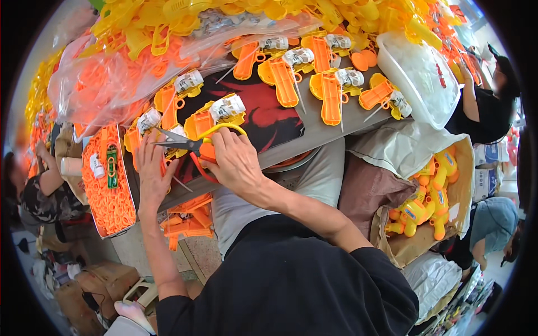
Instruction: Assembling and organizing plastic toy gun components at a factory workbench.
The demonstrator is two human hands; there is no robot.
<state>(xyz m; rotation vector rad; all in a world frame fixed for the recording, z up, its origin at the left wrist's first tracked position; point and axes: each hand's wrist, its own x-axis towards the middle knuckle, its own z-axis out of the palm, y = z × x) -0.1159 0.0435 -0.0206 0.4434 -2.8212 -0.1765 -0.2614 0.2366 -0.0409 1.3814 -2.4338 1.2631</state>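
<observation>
My right hand (pixel 238 161) is closed round the handles of a pair of scissors (pixel 191 145). One handle loop is yellow, the other red. Their dark blades are parted and point left, toward the fingers of my left hand (pixel 149 173). That hand grips an orange and yellow toy gun half (pixel 133 138) at the table's left front, a white and clear part in it; my fingers hide much of it. Just behind the scissors lies another toy gun half (pixel 201 122). Several more, such as one toy gun half (pixel 281 82), lie across the table with thin pale strips sticking out.
On the left stands a box of small orange rings (pixel 110 210). Behind, a clear bag of orange parts (pixel 123 84) and a yellow heap (pixel 235 14) border the table. A white tub (pixel 412 78) stands back right; a sack of finished-looking toys (pixel 428 201) sits lower right. Other people work at both sides.
</observation>
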